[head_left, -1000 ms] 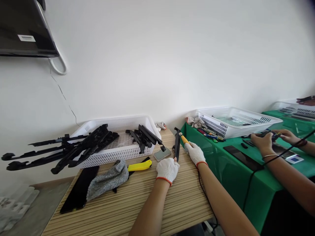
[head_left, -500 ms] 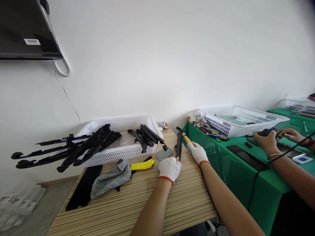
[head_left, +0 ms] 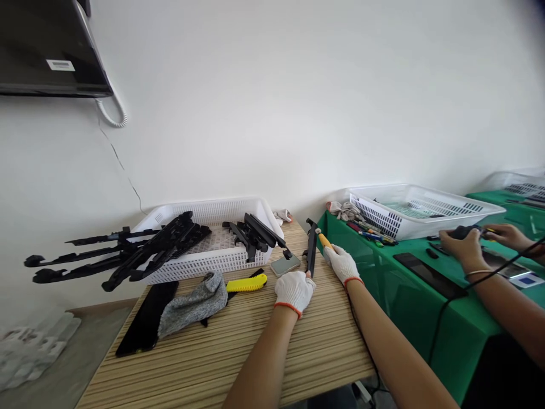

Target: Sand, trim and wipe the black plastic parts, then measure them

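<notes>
Near the counter's (head_left: 238, 352) far right corner, the left hand (head_left: 294, 290) grips the black strip's (head_left: 311, 250) near end, propping it steady, while the right hand (head_left: 343, 263) clasps a yellow-handled tool (head_left: 324, 241) beside it.

Black strip (head_left: 311, 250) slightly more upright than before.

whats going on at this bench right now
A person in white work gloves sits at a wooden table. The left hand grips the near end of a long black plastic part, and the right hand holds a yellow-handled tool against it. A white basket of similar black parts sits behind. At the green table, a co-worker's hands handle a small dark object.
</notes>
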{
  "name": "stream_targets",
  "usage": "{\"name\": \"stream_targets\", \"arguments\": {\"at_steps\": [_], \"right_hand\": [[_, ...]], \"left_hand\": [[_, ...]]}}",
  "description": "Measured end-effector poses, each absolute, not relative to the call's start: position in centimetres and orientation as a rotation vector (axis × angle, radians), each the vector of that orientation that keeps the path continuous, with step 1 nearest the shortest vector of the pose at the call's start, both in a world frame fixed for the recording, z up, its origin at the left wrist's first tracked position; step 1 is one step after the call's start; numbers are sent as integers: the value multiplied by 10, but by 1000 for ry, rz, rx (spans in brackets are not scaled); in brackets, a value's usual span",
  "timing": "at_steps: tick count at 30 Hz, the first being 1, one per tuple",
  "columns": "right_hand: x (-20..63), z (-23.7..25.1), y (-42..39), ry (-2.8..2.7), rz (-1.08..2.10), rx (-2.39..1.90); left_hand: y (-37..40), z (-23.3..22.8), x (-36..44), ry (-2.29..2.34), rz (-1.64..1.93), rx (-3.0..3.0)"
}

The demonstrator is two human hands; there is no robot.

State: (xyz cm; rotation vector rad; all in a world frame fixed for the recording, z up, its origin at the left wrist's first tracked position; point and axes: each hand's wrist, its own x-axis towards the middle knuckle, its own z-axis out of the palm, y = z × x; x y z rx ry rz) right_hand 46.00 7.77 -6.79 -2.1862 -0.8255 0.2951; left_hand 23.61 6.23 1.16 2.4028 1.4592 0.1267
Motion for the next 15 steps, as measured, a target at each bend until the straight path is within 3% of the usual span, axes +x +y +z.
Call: {"name": "stream_targets", "arguments": {"at_steps": [15], "right_hand": [[459, -62, 89, -878, 371, -2237]], "left_hand": [[64, 4, 238, 1472, 148, 2373]]}}
